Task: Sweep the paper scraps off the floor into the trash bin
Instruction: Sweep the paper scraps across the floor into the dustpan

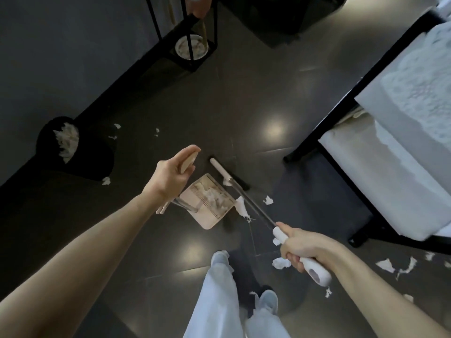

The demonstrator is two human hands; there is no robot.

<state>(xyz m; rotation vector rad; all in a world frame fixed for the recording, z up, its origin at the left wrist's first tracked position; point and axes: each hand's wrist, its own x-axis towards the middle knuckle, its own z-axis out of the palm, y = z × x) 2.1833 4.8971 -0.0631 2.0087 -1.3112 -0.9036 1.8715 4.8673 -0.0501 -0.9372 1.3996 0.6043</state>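
Bin (95, 162): black, round, against the left wall and well left of the dustpan. Heaped with white paper.
Scraps near bin (106, 181): one by its base, a few more on the floor (244, 98) to its right.
Left hand (173, 172): raised, fingers and thumb wrapped round the beige top of the dustpan's long handle.
Stand (192, 67): black wire frame at the far wall, a pale dish inside its base.
Dustpan (207, 222): beige, pan down at the floor at centre, below the left hand. A pile of scraps lies inside it.
Broom (219, 169): white head with dark bristles just beside the pan's far right edge. A thin stick slants back to the right hand.
Loose scraps, centre (268, 200): a long strip touches the pan's right corner, a smaller piece lies just right of the stick.
Right hand (302, 250): fist closed round the broom's white grip. A crumpled scrap shows just under the fingers; cannot tell whether held or on the floor.
Scraps, right (385, 264): several torn pieces on the floor below the furniture.
Furniture (317, 132): black frame, white cushions, along the right side.
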